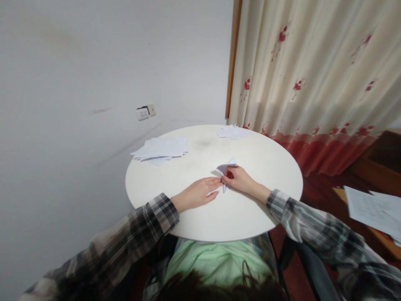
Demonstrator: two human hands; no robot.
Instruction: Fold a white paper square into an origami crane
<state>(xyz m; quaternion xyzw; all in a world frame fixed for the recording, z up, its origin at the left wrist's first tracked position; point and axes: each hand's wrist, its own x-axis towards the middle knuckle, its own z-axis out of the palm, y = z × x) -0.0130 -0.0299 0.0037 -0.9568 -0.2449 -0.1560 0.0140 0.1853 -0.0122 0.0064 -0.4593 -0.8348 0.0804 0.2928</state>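
A small folded white paper stands on the round white table, near the middle of its front half. My right hand is closed on it, thumb and fingers pinching the paper from the right. My left hand lies nearly flat on the left side, fingers stretched and thumb apart. Its fingertips touch the lower part of the paper close to my right fingertips. Part of the paper is hidden behind the fingers, so its full shape does not show.
A stack of white sheets lies at the table's back left. Several papers sit at the far edge. Written sheets rest on a wooden surface at right. A wall with a socket and a floral curtain stand behind.
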